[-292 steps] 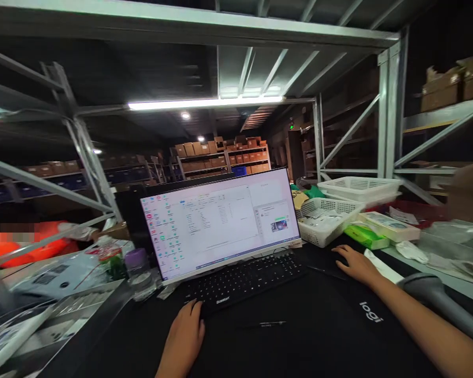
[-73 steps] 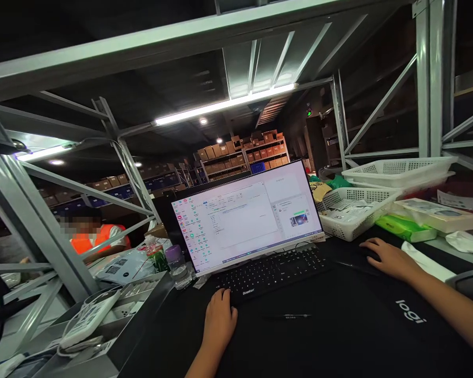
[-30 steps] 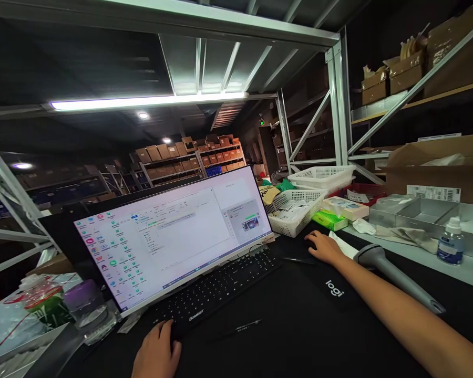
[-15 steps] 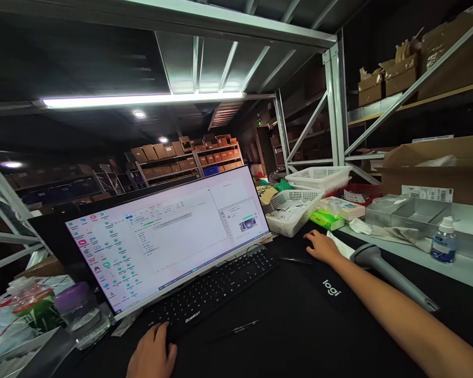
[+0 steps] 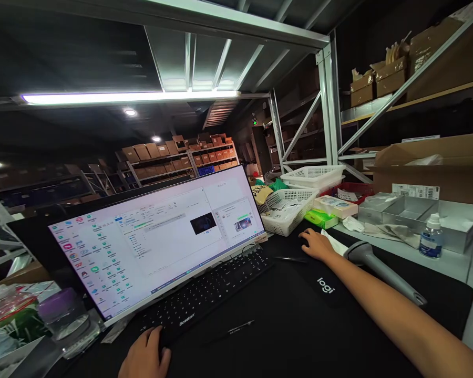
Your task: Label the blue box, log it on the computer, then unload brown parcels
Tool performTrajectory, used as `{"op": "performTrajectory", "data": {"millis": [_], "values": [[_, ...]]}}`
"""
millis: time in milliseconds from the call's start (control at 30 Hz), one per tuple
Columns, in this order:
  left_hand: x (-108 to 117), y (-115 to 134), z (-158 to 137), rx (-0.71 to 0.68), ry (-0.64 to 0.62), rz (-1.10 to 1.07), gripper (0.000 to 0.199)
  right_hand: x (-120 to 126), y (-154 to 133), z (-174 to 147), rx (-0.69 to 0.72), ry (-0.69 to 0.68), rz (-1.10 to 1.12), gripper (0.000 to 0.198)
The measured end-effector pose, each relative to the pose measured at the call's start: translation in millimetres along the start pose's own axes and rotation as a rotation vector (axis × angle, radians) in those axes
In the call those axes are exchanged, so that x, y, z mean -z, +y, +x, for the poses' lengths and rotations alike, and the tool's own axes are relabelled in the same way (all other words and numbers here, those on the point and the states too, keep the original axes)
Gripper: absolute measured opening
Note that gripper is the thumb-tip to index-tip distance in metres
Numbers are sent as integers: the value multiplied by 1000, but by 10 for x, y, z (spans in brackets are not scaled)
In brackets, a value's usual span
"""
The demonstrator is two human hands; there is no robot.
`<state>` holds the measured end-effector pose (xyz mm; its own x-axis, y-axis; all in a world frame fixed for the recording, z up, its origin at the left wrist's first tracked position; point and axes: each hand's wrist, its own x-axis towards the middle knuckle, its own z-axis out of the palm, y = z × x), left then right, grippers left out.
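My left hand (image 5: 145,354) rests at the left front edge of the black keyboard (image 5: 208,296), fingers stretched and thumb apart, holding nothing. Farther right, my right hand (image 5: 316,244) lies on the black desk mat (image 5: 291,336), its fingers curved over what looks like a dark computer mouse, which hardly stands out from the mat. Behind the keyboard stands a lit monitor (image 5: 157,241) with file windows, desktop icons and a small dark picture panel. A pen (image 5: 238,328) lies on the mat between my hands, and another dark slim object (image 5: 290,259) lies left of my right hand.
A grey handheld scanner (image 5: 386,273) lies beside my right forearm. Beyond are white baskets (image 5: 286,224), a green tissue pack (image 5: 320,219), a grey divided tray (image 5: 410,210) and a blue-labelled bottle (image 5: 431,239). A purple-lidded jar (image 5: 69,323) stands left of the monitor.
The view has shifted slightly, so the scene sits a little farther left. A small dark picture panel has appeared on the monitor. Both hands keep about the same places.
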<state>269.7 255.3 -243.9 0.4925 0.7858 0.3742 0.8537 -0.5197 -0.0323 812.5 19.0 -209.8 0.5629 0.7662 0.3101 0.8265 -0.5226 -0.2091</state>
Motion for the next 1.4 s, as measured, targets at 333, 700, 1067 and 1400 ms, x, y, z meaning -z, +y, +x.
{"op": "performTrajectory", "data": {"millis": [333,700,1067,1400], "values": [[150,99,-14,24,-58,-10,71,-73,55,46,-1,-3,-11,43],[159,116,-34,33,-69,36,67,-76,56,42,6,2,-16,43],[165,111,-22,33,-123,68,66,-148,86,67,14,30,-4,52],[123,103,-37,41,-91,45,68,-267,176,136,26,77,68,41]]}}
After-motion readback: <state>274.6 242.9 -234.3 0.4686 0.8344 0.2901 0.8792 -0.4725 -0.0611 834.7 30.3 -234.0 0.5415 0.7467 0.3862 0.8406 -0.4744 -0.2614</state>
